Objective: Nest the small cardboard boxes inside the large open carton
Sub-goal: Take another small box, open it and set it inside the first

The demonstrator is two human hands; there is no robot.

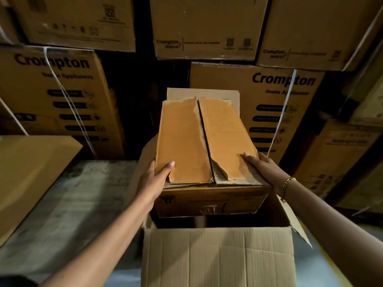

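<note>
While both bare hands grip it from either side, a small brown cardboard box (205,141) with torn tan tape over its closed top flaps sits above the mouth of a large open corrugated cardboard carton (217,255). Its lower edge seems to dip just inside the opening, though how deep it sits cannot be told. The left hand (153,183) clasps the box's near left corner, thumb lying on the top and fingers wrapped out of sight down the side. The right hand (263,166) presses against the near right corner, fingers flat on the top edge; a gold chain bracelet (287,188) circles that wrist. The carton's near flap hangs folded outward toward the person, its right flap (294,222) stands splayed to the side, and its far flap (207,93) rises behind the held box. Printed brown shipping cartons (275,104) marked "Crompton" are stacked in rows behind, some bound with white strapping (68,98). A plain flat cardboard sheet (31,172) lies at the left on the grey floor (72,204).
</note>
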